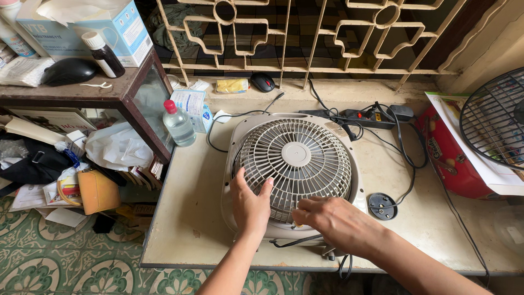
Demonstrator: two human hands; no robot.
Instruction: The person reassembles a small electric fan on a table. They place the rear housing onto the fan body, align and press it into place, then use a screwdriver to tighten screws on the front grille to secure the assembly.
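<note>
- The box fan [292,175] lies flat on its back at the middle of the table [191,229], front grille [297,164] facing up.
- The grille is seated in the fan housing; no gap or lifted edge shows, so I judge removal not yet done.
- The left hand [250,205] rests on the lower left part of the grille, palm down, fingers spread. Its grip is released: it presses, it does not clasp.
- The right hand [333,218] sits at the near rim of the grille, fingers curled and pinched on something small and yellowish. What it is cannot be told; it may be a clip or a tool tip.
- Judgement: work is at the near-edge fastening of the grille, an early stage. The rest of the rim appears untouched.
- A separate dark wire guard [494,117] leans at the far right of the table, apart from the fan.
- A round dark disc [382,206] lies on the table just right of the fan.
- The power cord [406,158] runs from the fan's side toward a power strip [371,116] at the back.
- A clear bottle with a red cap [177,124] stands left of the fan.
</note>
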